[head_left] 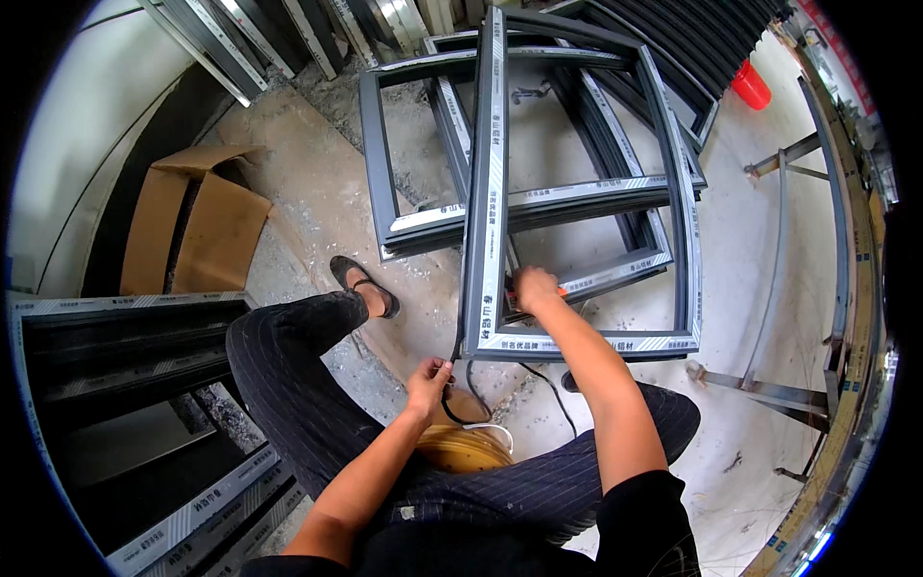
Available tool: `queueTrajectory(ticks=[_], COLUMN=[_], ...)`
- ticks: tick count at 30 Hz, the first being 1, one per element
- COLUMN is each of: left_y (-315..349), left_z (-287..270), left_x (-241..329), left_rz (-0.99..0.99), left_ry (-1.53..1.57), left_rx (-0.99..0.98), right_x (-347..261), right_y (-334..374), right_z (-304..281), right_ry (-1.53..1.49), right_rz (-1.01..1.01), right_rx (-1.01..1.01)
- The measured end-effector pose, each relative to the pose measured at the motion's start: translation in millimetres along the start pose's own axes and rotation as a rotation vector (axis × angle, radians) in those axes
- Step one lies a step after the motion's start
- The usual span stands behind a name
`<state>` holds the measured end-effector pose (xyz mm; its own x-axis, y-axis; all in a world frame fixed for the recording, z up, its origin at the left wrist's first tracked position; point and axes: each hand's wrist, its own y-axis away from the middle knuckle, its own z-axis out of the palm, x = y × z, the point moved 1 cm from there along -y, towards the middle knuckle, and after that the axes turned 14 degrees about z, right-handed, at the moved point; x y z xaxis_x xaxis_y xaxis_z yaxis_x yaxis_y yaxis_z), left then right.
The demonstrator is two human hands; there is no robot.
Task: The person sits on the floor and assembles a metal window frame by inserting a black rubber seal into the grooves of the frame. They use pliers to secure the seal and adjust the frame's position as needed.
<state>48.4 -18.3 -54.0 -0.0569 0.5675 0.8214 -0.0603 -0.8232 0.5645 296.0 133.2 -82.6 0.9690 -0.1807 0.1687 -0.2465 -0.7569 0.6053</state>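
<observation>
In front of me a grey aluminium window frame point(488, 212) with striped protective film lies on top of other frames. My left hand point(430, 385) is just below its near left corner, fingers pinched on a thin black rubber strip point(458, 417). The strip runs up toward that corner and hangs in loops below. Reaching inside the frame, my right hand point(535, 287) is closed near the inner side of the left bar. A small orange end point(561, 291) of something sticks out of it; the rest is hidden by the fingers.
Other frames point(385, 154) lie crosswise beneath. More frames point(183, 519) stand at the left, behind them an open cardboard box point(216, 231). A yellow round thing point(466, 449) sits between my legs. A red bucket point(751, 87) and a metal rack point(769, 389) are at the right.
</observation>
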Motion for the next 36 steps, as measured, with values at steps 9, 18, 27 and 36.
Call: queueTrajectory(ticks=[9, 18, 27, 36], left_y=[-6.9, -10.3, -11.4, -13.7], left_z=[5.0, 2.5, 1.9, 3.6], left_x=[-6.0, -9.9, -6.2, -10.1], left_rz=[-0.073, -0.048, -0.120, -0.122], left_ry=[0.034, 0.028, 0.116, 0.134], left_rx=[-0.060, -0.050, -0.053, -0.040], right_x=[72.1, 47.3, 1.2, -9.5], right_y=[31.7, 196.8, 225.7, 197.5], right_z=[-67.7, -56.8, 18.5, 42.3], right_ry=[-0.904, -1.654, -0.998, -0.669], right_rz=[0.086, -0.023, -0.174, -0.203], right_rx=[0.364, -0.792, -0.350, -0.283])
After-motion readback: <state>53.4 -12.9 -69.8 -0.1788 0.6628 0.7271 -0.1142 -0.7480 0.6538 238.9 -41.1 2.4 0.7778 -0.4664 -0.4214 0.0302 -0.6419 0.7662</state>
